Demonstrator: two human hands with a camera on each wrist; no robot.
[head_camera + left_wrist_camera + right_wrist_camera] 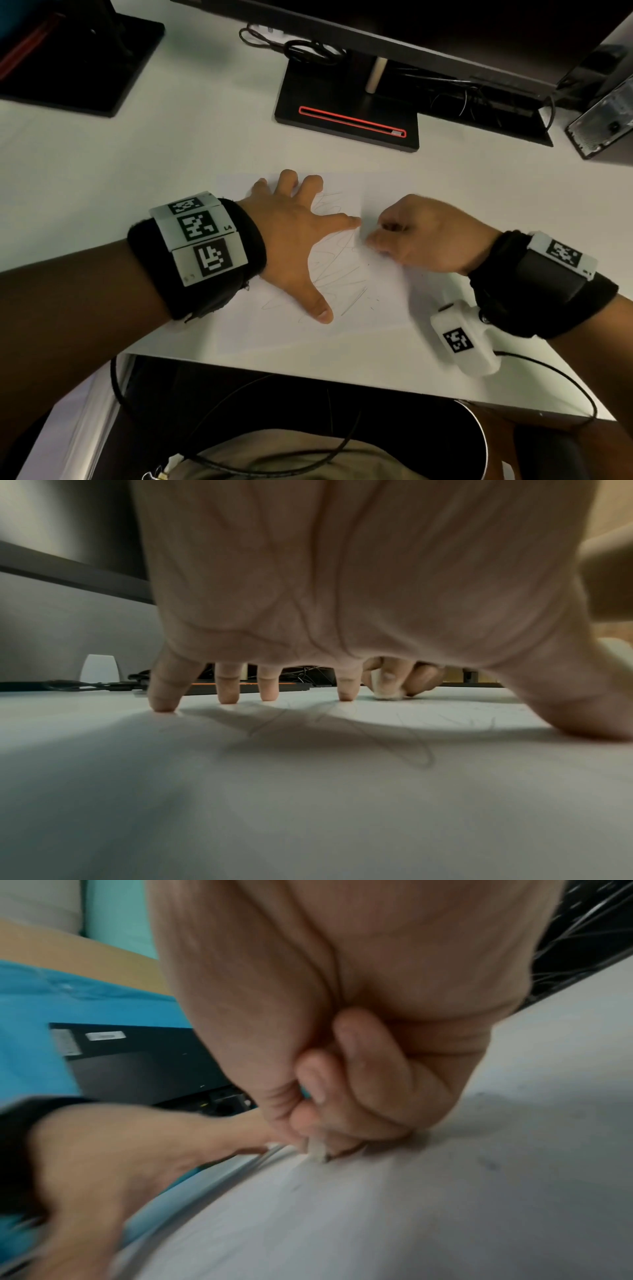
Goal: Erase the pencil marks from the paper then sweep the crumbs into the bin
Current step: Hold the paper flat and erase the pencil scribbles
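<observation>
Head view: paper lies flat on the white counter, near the counter's front edge, covered with loose pencil marks between the two hands. Left hand spread wide, fingers straight, fingertips and thumb pressing the sheet down on its left part. Right hand just right of the left index tip, fingers curled tight, pinching a small pale eraser whose end touches the paper; in the head view the eraser itself is hidden under the knuckles. Left wrist view shows the same pale block under the right hand's fingertips, down on the sheet beyond the left index. Right wrist view is motion-blurred, so the small dark specks on the sheet near the eraser are probably crumbs, hard to confirm. Far side of the counter: black monitor stand with a red-outlined slot, cables behind it, a second dark base at far left.
</observation>
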